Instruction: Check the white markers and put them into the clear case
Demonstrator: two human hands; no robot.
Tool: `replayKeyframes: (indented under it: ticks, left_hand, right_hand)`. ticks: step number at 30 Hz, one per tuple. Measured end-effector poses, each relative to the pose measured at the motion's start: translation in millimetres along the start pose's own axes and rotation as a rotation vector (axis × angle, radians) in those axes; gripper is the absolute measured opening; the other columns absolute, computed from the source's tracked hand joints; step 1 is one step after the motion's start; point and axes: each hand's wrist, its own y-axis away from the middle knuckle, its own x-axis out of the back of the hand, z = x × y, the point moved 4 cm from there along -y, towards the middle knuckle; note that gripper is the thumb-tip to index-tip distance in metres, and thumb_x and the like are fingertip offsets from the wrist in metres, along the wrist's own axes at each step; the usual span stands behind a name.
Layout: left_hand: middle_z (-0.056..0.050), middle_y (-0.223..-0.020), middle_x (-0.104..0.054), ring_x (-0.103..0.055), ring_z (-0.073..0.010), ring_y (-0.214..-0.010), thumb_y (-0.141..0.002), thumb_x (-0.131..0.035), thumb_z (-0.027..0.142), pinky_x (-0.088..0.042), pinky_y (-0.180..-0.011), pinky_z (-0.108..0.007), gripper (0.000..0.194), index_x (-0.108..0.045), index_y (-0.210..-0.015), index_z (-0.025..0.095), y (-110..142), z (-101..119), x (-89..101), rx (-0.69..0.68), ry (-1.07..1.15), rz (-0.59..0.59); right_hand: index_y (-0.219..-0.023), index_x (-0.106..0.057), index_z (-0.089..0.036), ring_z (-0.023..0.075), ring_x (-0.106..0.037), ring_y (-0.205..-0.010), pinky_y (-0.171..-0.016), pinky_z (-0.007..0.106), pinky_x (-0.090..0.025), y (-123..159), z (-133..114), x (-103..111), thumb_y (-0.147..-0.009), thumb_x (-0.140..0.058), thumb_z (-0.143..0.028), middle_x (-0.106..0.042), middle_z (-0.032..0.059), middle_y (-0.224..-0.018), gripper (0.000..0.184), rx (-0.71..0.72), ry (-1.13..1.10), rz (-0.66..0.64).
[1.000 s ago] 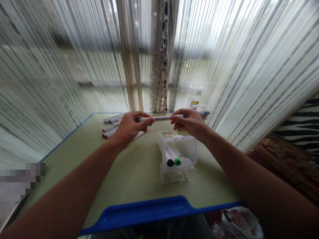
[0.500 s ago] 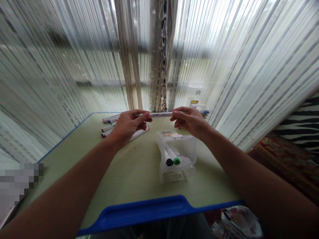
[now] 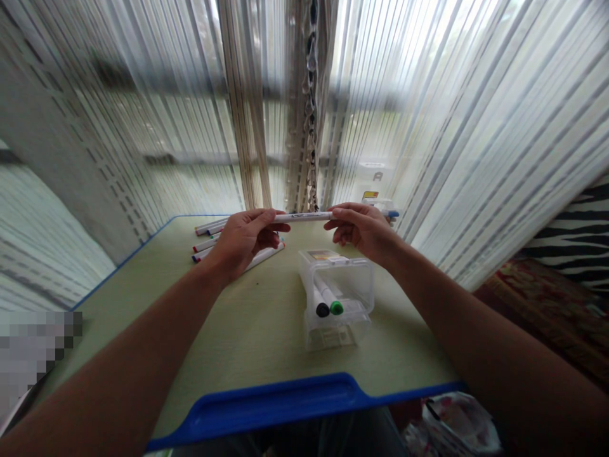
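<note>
A white marker [image 3: 304, 217] with dark print on its barrel is held level above the table by both hands. My left hand [image 3: 250, 236] pinches its left end, and my right hand [image 3: 359, 227] pinches the right end; the fingers hide both tips. Below and nearer to me lies a clear plastic box [image 3: 365, 279] on its side, its lid open toward me. Inside it are a black-ended marker [image 3: 322, 309] and a green-ended marker [image 3: 337, 307]. Several white markers [image 3: 205, 244] with coloured ends lie behind my left hand, partly hidden by it.
The pale green table [image 3: 247, 343] has a blue rim with a moulded tray [image 3: 280, 401] at the front. String curtains [image 3: 181, 127] hang behind it. Past my right hand is another clear container [image 3: 380, 204] with a blue-ended item. A plastic bag [image 3: 459, 422] sits below the front right edge.
Both hands have risen slightly with the marker. My fingers have shifted along it, so its blue ends, visible earlier, are now covered. The box and the other markers stay where they were.
</note>
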Motion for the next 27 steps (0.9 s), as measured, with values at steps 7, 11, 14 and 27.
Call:
replayKeyframes:
  ticks: [7,11,14,27]
  left_hand:
    - [-0.012,-0.076,-0.075,-0.059,-0.0100,-0.050,-0.095,-0.056,0.020,-0.050,-0.051,-0.022,0.021,-0.072,-0.096,0.006,1.6,2.2,-2.5,0.018,0.015,0.013]
    - [-0.012,-0.075,-0.075,-0.059,-0.0099,-0.049,-0.095,-0.057,0.022,-0.050,-0.050,-0.022,0.022,-0.072,-0.096,0.006,1.1,2.6,-2.3,0.018,0.013,0.020]
    - [-0.012,-0.076,-0.075,-0.060,-0.0099,-0.049,-0.095,-0.056,0.022,-0.050,-0.050,-0.021,0.022,-0.072,-0.096,0.006,1.2,2.6,-2.4,0.023,0.013,0.020]
    - [-0.012,-0.076,-0.076,-0.062,-0.0118,-0.054,-0.095,-0.057,0.027,-0.049,-0.053,-0.022,0.025,-0.072,-0.098,0.008,-2.1,-2.7,1.9,0.025,-0.018,0.016]
  right_hand:
    - [-0.088,-0.072,-0.015,0.0120,-0.065,-0.046,-0.041,0.020,-0.047,1.3,-2.6,-1.3,-0.077,-0.071,-0.028,-0.077,0.0056,-0.070,0.016,-0.006,-0.004,0.003]
    - [-0.091,-0.072,-0.014,0.0125,-0.065,-0.046,-0.042,0.021,-0.047,1.1,-2.4,-0.7,-0.080,-0.065,-0.026,-0.077,0.0064,-0.071,0.018,-0.015,-0.013,-0.003]
    - [-0.094,-0.072,-0.014,0.0132,-0.065,-0.048,-0.043,0.022,-0.047,1.0,-1.8,-0.6,-0.081,-0.061,-0.025,-0.077,0.0066,-0.073,0.020,-0.033,-0.031,-0.014]
    - [-0.093,-0.073,-0.014,0.0150,-0.064,-0.048,-0.046,0.025,-0.047,2.0,-2.8,-1.2,-0.079,-0.053,-0.026,-0.077,0.0070,-0.072,0.027,-0.093,-0.056,0.011]
